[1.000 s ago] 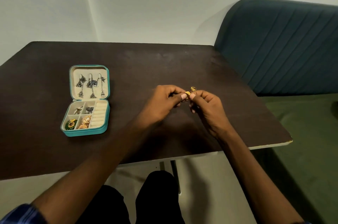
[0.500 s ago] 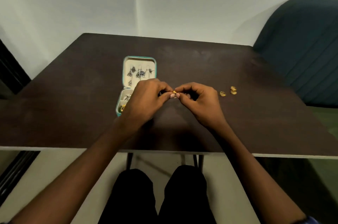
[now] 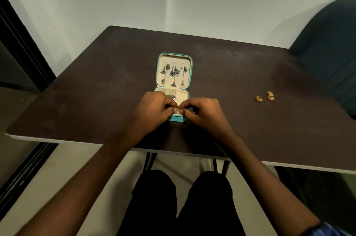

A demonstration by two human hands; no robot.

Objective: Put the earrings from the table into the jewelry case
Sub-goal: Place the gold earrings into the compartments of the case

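Pinching something small, likely an earring hidden by fingertips, the left hand and right hand meet over the jewelry case. Three gold earrings wait at 3 o'clock on the surface. A loose grip could drop it outside.

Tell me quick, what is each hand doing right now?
Left hand: fingers curled, pinching something tiny over the jewelry case; too small to tell what.
Right hand: fingers curled, pinching at the same spot.
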